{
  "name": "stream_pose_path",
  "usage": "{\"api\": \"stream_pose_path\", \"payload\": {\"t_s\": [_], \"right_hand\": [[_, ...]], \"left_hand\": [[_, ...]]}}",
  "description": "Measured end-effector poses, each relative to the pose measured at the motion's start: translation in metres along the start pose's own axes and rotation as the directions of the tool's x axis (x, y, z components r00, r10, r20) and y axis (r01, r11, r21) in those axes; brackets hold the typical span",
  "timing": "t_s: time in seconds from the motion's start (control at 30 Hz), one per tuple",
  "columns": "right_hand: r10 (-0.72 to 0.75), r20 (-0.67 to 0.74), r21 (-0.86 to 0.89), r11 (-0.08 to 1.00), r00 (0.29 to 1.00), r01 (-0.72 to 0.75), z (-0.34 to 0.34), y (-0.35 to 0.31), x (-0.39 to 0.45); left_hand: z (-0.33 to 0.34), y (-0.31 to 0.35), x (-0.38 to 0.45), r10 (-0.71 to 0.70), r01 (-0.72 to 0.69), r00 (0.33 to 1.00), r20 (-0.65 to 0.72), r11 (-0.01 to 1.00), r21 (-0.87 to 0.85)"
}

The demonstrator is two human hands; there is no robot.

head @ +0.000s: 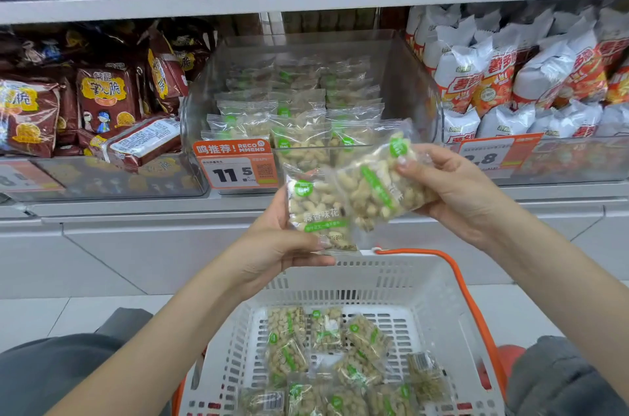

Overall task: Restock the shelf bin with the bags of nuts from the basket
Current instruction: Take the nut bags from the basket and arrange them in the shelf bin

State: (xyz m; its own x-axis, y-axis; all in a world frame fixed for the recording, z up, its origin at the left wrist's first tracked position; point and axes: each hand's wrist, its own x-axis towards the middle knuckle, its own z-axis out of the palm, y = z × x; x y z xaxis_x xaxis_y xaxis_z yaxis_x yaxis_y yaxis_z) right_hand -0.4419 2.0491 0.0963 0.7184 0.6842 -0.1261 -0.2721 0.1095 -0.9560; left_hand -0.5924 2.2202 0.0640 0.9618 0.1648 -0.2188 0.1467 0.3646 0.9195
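My left hand (282,245) pinches one bag of nuts (318,211) upright by its lower edge, thumb across the front and the other fingers curled behind it. My right hand (452,191) grips a second bag of nuts (377,184), tilted, with the thumb pressed on its face and the fingers wrapped under it; the two bags overlap at their edges. Both bags are held just in front of the clear shelf bin (418,89), below its front lip and beside its orange price tag (235,163). The bin already holds rows of the same bags (299,116). Left of the bin lie dark red snack packs (102,102); right of it, white and orange ones (510,82). Below the bin, near my knees, sits the white basket (439,306) with an orange handle (466,293), more bags of nuts (326,357) loose on its floor.
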Motion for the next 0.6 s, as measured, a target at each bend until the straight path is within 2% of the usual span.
{"api": "stream_pose_path", "payload": {"t_s": [0.13,0.2,0.3,0.4,0.47,0.53,0.6], "right_hand": [[-0.157,0.136,-0.29,0.938,0.978,0.191,0.012,0.002,-0.005],[-0.216,0.167,-0.341,0.903,0.962,0.262,0.015,-0.001,-0.006],[-0.179,0.235,-0.399,0.878,0.955,0.262,0.012,-0.01,-0.006],[-0.145,0.289,-0.575,0.764,0.946,0.292,0.01,-0.013,-0.007],[-0.171,0.309,-0.612,0.717,0.936,0.333,0.014,-0.009,-0.008],[-0.212,0.317,-0.661,0.65,0.925,0.375,0.019,-0.004,-0.009],[-0.273,0.314,-0.692,0.59,0.91,0.416,0.022,0.0,-0.01]], "left_hand": [[0.0,0.001,0.002,-0.107,0.141,0.984,0.144,0.958,-0.249],[0.0,0.0,0.002,-0.132,0.183,0.973,0.191,0.942,-0.281],[0.002,-0.001,0.003,-0.12,0.183,0.965,0.231,0.944,-0.273],[0.003,-0.001,0.006,-0.142,0.184,0.961,0.239,0.969,-0.165],[0.009,-0.005,0.008,-0.142,0.142,0.976,0.164,0.99,0.009],[0.016,-0.01,0.007,-0.081,0.062,0.993,0.081,0.975,0.213],[0.021,-0.014,0.003,-0.006,-0.001,1.0,0.022,0.954,0.299]]}}
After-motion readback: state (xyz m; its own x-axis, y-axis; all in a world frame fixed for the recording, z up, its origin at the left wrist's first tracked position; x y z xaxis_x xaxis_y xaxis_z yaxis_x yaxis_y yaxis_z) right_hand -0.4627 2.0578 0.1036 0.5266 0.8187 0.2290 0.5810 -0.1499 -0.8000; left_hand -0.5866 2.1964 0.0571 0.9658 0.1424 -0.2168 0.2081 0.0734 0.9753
